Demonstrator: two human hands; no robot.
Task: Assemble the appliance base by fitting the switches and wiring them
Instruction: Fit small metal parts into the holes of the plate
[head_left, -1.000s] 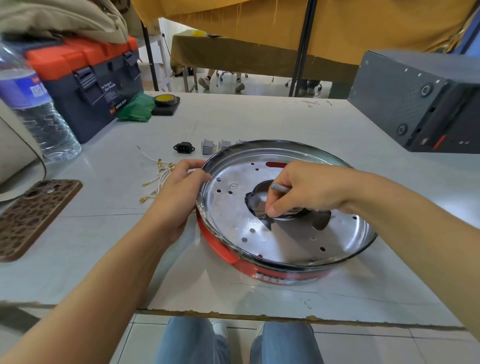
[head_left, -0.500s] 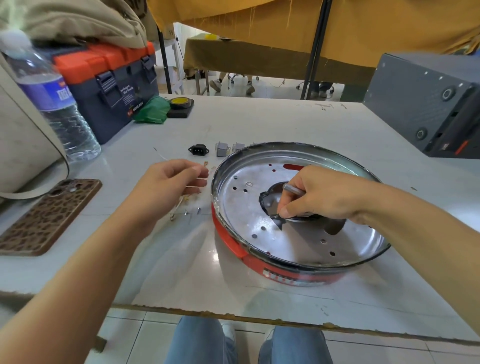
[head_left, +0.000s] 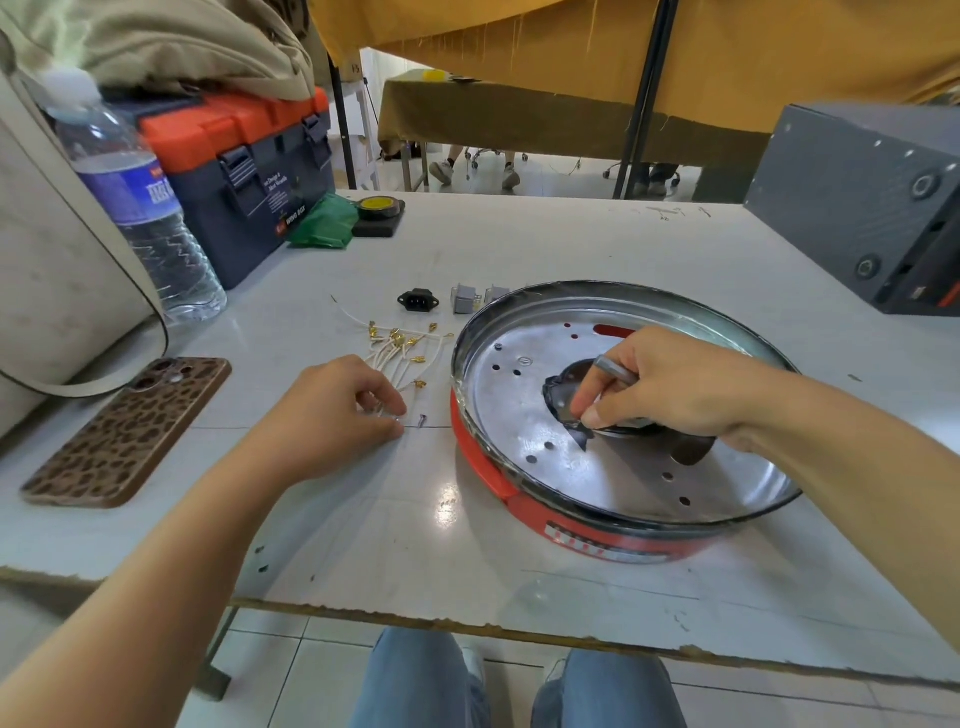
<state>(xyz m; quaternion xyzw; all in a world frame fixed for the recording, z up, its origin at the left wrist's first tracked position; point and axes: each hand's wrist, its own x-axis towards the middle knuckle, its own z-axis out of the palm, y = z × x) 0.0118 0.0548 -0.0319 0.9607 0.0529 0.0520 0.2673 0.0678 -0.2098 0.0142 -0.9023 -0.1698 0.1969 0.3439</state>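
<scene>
Appliance base (head_left: 613, 540), red with a perforated metal plate, sits on the table (head_left: 363, 545) at about 3 o'clock from centre of view, open side up so the inside is reachable.

Right hand (head_left: 660, 389) is over the middle of the plate, fingers curled round a slim metal tool (head_left: 613, 368), tip down at a dark part by the central opening. Looks like a driver held low near the tip for control; tip itself is hidden under the fingers, so can't confirm it's seated.

Left hand (head_left: 337, 410) is on the table at 9 o'clock from the base, thumb and forefinger narrowed to a pinch on something tiny and clear-looking, too small to identify. One loose screw (head_left: 422, 420) lies just beside the fingertips. My guess: fetching a fastener while the right hand holds position.

Parts staged at 10–11 o'clock of the base, within reach:
- wires (head_left: 400, 353), white with gold crimp terminals, fanned out loose
- power inlet socket (head_left: 417, 301), black
- two grey switches (head_left: 466, 298), just beside the base rim, second one partly hidden behind it

Switches not yet fitted, nothing wired, so early in the job.

Far left: phone (head_left: 130, 431) face down, water bottle (head_left: 140, 208), toolbox (head_left: 244, 171)
</scene>
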